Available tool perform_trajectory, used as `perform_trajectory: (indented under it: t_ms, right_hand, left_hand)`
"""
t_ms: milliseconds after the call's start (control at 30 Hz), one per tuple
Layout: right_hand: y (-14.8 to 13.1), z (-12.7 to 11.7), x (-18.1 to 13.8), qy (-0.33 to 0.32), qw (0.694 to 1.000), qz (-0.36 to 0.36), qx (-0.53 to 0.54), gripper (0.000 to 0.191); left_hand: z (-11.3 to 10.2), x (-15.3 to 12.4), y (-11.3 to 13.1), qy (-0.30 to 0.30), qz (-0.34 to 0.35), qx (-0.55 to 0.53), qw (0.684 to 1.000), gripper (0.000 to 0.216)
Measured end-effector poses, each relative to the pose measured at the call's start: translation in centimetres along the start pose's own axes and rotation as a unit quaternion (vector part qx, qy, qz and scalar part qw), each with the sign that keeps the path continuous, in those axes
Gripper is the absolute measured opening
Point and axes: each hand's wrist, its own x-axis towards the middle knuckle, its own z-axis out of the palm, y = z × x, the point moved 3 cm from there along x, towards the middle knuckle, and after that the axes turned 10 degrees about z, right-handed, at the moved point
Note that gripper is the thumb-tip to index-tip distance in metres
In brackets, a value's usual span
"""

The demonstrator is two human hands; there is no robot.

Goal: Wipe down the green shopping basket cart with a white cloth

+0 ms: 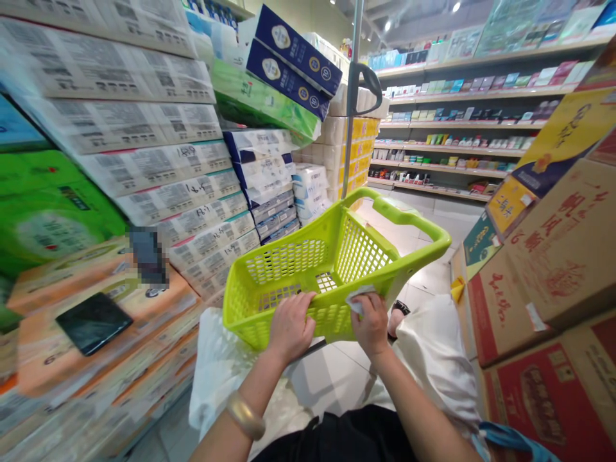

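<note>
A lime-green plastic shopping basket [283, 256] with a perforated wall and a long handle stands tilted in front of my knees. My left hand [291, 326] grips its near rim, fingers curled over the edge. Farther right along the same rim, my right hand [370, 321] presses a crumpled white tissue [359, 295] against the plastic. The tissue is pinched under the fingers and partly hidden by them. Through the holes of the basket floor, pale tiles show, and I see nothing lying inside. A gold bangle [245, 416] is on my left wrist.
Stacked tissue packs [158, 122] rise on the left. A dark tablet-like device [94, 323] lies on orange packs [163, 314]. Cardboard cartons [553, 256] crowd the right side. A metal pole [347, 147] with a black handle stands beyond the basket. Stocked shelves [443, 122] line the back.
</note>
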Motion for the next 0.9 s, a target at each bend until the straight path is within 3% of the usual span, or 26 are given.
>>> perform_trajectory:
  t_ms: [133,367,600,700,900]
  right_hand:
    - [0.0,1.3,-1.7,-0.024,1.000,-0.007,0.016,0.020]
    - [-2.0,0.8,0.5,-0.016,0.999,-0.011,0.048,0.020]
    - [2.1,1.2,-2.3,-0.018,0.997,0.063,0.037,0.024]
    - [1.5,-0.2,-0.5,0.019,0.992,0.097,0.079,0.023]
    - [0.6,-3.9,3.8,0.155,0.971,0.105,0.148,0.017]
  left_hand:
    - [-0.1,0.0,-0.1,-0.005,0.000,0.003,1.000,0.047]
    - [0.0,-0.1,-0.2,-0.006,0.000,0.011,1.000,0.047]
    - [0.1,-0.1,-0.4,-0.002,0.013,0.017,1.000,0.048]
    - [0.1,-0.2,-0.5,0.003,0.019,0.021,1.000,0.048]
    - [0.2,-0.6,-0.8,0.007,0.022,0.027,0.999,0.047]
